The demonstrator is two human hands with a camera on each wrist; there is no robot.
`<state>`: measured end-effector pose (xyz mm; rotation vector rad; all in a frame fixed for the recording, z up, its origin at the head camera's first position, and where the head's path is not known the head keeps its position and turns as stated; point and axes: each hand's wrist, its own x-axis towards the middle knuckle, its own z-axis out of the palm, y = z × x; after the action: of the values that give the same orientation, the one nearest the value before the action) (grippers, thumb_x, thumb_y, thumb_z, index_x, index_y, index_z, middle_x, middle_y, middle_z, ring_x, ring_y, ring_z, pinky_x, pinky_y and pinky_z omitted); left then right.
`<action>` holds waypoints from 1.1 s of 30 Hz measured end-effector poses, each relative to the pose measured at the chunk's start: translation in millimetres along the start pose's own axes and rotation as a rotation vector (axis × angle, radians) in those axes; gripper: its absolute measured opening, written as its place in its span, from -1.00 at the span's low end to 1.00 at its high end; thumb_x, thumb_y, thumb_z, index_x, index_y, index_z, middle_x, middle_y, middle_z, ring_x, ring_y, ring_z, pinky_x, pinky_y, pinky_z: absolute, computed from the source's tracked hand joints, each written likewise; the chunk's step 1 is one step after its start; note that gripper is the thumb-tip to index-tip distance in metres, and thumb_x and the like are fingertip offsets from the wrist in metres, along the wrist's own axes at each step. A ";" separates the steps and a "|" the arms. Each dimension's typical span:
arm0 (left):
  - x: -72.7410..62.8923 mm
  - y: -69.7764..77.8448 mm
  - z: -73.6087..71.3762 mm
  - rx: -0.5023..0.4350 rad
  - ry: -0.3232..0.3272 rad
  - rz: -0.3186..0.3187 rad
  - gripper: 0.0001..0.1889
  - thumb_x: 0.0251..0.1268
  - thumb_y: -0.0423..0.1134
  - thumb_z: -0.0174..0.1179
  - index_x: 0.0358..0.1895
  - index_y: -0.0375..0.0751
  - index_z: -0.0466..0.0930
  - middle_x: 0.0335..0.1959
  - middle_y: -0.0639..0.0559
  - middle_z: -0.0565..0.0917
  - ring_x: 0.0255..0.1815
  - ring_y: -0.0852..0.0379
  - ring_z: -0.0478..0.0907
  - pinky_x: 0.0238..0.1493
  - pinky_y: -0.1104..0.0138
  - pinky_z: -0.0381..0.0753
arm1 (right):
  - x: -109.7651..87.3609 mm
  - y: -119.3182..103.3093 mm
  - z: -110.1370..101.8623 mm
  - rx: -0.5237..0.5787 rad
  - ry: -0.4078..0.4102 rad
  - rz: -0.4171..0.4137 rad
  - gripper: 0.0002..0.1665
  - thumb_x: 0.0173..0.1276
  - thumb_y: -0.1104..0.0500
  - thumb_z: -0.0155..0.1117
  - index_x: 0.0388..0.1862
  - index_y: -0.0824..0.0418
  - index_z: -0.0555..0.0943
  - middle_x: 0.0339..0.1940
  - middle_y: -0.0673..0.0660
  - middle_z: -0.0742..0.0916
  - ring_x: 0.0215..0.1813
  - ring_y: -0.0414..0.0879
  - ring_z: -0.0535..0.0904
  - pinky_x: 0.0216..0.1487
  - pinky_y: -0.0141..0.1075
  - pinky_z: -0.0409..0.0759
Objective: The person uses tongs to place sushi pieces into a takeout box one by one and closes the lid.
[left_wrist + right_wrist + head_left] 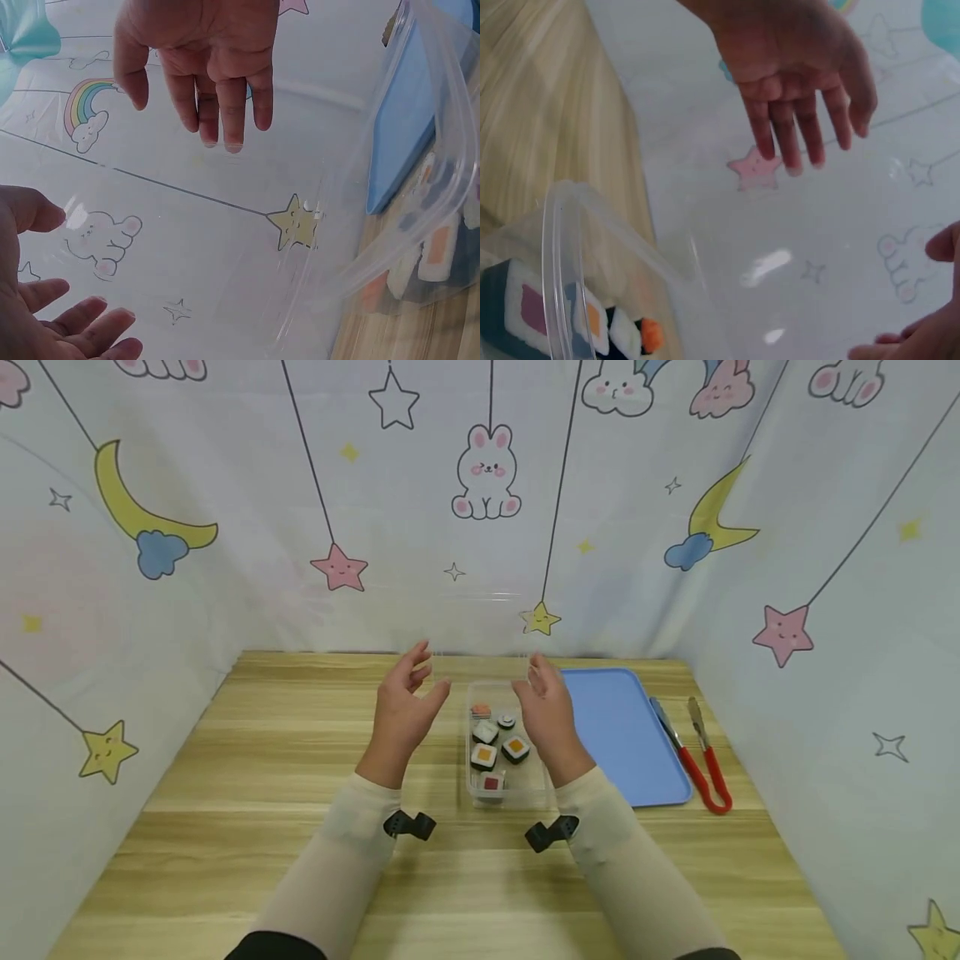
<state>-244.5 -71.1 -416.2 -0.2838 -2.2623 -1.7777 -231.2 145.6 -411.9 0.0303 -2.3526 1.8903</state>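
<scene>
Between my two raised hands is a clear plastic lid (480, 667), seen by its faint edges and glare. My left hand (405, 706) holds its left side, thumb towards me and fingers loosely bent. On the opposite side my right hand (547, 714) mirrors this grip. In the left wrist view, the right fingertips (234, 148) meet the lid's faint edge. Under the hands stands a clear plastic box (543, 785), with no cover on it. Several toy sushi pieces (515, 748) lie inside, mostly white with dark wraps and coloured middles.
A blue tray (630, 743) lies just right of the box. Beside it, tongs with red handles (716, 777) rest on the wood-grain table (300, 735). A white curtain (420, 502) with printed stars, moons and rabbits hangs behind and at both sides.
</scene>
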 end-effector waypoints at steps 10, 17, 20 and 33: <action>0.8 -1.8 4.4 -0.095 -0.067 0.078 -0.31 0.46 -0.28 0.29 0.61 -0.06 0.28 0.43 -0.14 0.38 0.52 -0.06 0.37 0.54 0.12 0.36 | 4.8 7.4 -15.8 0.147 0.004 -0.095 -0.32 0.73 -0.04 -0.14 0.69 0.16 0.15 0.65 0.07 0.28 0.66 -0.01 0.13 0.65 -0.01 0.13; -2.3 -6.9 9.5 -0.223 -0.084 0.088 -0.55 0.60 -0.38 0.07 0.46 -0.28 0.33 0.43 -0.18 0.36 0.56 -0.08 0.30 0.50 0.13 0.41 | 7.4 10.9 -18.1 0.434 0.016 -0.125 -0.41 0.65 -0.08 -0.19 0.36 0.35 0.23 0.57 0.36 0.21 0.68 0.18 0.04 0.69 -0.02 -0.02; -5.3 -10.0 9.5 -0.243 -0.095 0.091 -0.62 0.67 -0.32 -0.01 0.41 -0.33 0.33 0.45 -0.21 0.34 0.57 -0.13 0.28 0.51 0.08 0.39 | 8.1 11.0 -17.3 0.520 0.019 -0.151 -0.56 0.60 -0.03 -0.17 0.18 0.31 0.24 0.46 0.40 0.20 0.68 0.28 -0.03 0.70 0.01 -0.11; -13.0 -13.5 9.9 -0.214 -0.064 0.038 -0.67 0.72 -0.09 -0.05 0.29 -0.17 0.47 0.44 -0.07 0.44 0.50 -0.07 0.37 0.50 -0.12 0.33 | 5.8 14.9 -18.6 0.636 0.034 -0.165 -0.63 0.61 -0.07 -0.07 0.07 0.22 0.34 0.40 0.30 0.37 0.10 -0.08 0.30 0.48 -0.13 0.14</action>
<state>-236.9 -64.7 -434.9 -0.4269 -2.0933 -2.0198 -236.9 167.3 -421.8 0.2384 -1.5770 2.4261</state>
